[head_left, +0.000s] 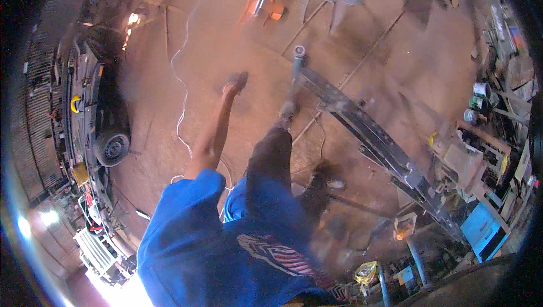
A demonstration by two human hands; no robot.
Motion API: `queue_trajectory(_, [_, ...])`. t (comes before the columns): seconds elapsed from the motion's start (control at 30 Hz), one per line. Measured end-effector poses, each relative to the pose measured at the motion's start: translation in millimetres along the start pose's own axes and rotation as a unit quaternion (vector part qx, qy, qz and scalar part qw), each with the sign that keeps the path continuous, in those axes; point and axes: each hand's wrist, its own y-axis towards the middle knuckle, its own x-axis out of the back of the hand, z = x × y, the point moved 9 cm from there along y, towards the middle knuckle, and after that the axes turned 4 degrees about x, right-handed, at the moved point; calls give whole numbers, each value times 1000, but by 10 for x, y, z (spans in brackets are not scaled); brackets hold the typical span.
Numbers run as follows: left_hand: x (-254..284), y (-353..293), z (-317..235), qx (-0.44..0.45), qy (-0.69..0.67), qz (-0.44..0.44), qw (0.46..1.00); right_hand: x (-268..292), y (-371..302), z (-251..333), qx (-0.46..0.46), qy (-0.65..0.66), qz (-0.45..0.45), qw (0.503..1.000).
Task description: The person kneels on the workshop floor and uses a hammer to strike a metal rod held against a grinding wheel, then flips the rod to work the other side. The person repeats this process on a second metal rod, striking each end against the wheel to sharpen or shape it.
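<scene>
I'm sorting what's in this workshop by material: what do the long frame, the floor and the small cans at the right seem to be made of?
The long frame looks like bare steel: dark grey, straight-edged bars with dull glints. The floor appears to be reddish-brown packed earth or dusty concrete; motion blur leaves it open. The small cans look like metal tins, with pale shiny rims.

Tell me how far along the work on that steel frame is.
Done: the long steel frame lies on the floor. In hand: the right hand grips a grey tool at the frame's end; the left hand hovers apart. Left: blur hides the frame's surface, so that cannot be judged.
</scene>
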Motion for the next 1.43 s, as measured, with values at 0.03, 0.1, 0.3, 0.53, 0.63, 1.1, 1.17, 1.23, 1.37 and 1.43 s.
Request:
queue_trajectory(0.03, [273,293,26,-26,10,-31,999,-222,-125,260,6,-3,20,1000])
queue_trajectory(0.1, [509,675,-220,-60,-182,-69,979,-477,-394,608,13,-17,37,999])
queue_trajectory(0.3, [419,1233,117,36,-122,48,991,-1857,-1359,896,96,-131,177,971])
queue_trajectory(0.53, [-420,482,-496,-91,-76,88,989,-3243,-1679,710,235,-500,318,770])
queue_trajectory(0.63, [-268,325,-443,-270,19,-59,961,-2920,-1521,1886,194,-180,226,937])
queue_trajectory(1.1, [-494,-2596,-4369,-620,-9,-18,785,-2837,-297,4083,434,201,42,877])
queue_trajectory(1.17, [-535,-2677,-4303,-709,145,-79,686,-2865,-12,3856,367,278,232,857])
queue_trajectory(1.23, [-561,-2487,-4164,-659,91,-18,746,-2391,604,3494,253,76,378,887])
queue_trajectory(1.37, [-700,-2533,-4262,-604,98,43,790,-2609,857,2927,348,62,137,925])
queue_trajectory(1.43, [-645,-2565,-4328,-574,125,48,808,-2766,600,2990,368,63,35,927])
